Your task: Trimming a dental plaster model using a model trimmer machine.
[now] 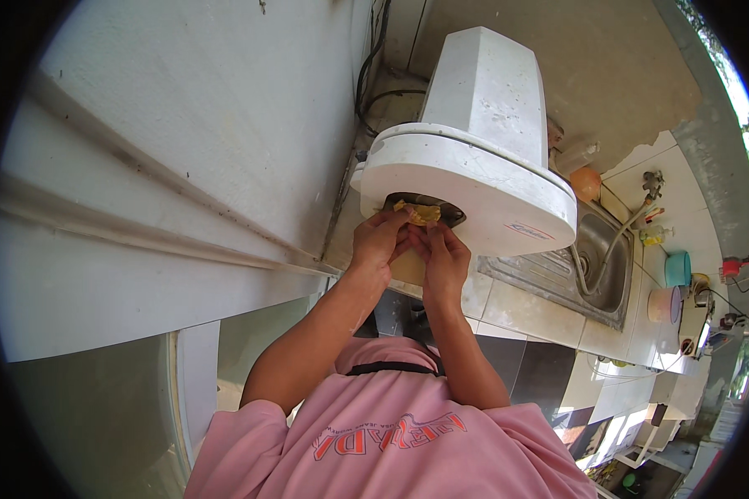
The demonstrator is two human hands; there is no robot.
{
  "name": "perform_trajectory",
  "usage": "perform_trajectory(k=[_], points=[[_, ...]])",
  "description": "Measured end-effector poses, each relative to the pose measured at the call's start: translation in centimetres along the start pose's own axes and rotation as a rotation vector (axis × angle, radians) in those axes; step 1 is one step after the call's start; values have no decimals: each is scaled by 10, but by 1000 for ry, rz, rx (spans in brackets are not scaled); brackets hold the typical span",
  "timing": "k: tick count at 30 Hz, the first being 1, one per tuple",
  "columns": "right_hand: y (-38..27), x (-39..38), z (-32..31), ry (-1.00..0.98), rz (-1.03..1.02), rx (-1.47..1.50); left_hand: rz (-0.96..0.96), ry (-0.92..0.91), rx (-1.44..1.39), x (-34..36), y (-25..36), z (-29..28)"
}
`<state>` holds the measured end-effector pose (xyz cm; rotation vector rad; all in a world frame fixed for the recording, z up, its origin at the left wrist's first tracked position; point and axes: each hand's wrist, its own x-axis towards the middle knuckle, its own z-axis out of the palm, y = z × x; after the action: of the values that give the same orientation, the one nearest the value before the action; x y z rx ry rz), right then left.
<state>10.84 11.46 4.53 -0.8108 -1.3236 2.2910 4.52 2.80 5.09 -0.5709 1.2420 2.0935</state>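
Head view: my left hand (380,241) and right hand (443,259) meet under rim of white machine housing (474,179). Fingers of both pinched narrow on yellow scrap (418,212) at dark opening (445,208). I judge scrap light, soft, crumpled, likely tearing if tugged; best held by free near edge. Steel sink (595,266) in tiled worktop (524,312) to right.

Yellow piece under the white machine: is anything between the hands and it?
Nothing visible. The left hand and right hand both reach the yellow piece at the dark opening under the white machine, fingers touching it.
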Motion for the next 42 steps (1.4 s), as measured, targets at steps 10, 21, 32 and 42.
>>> perform_trajectory(k=[10, 21, 32, 42], points=[[-2, -4, 5, -89, 84, -46, 101, 33, -14, -15, -6, -13], [-7, -4, 10, -214, 139, -35, 387, 44, 12, -17, -10, -24], [-2, 16, 5, -221, 219, 23, 393, 176, -31, -14, -11, -12], [-4, 17, 6, -215, 224, 40, 433, 218, 19, -10, -14, -9]])
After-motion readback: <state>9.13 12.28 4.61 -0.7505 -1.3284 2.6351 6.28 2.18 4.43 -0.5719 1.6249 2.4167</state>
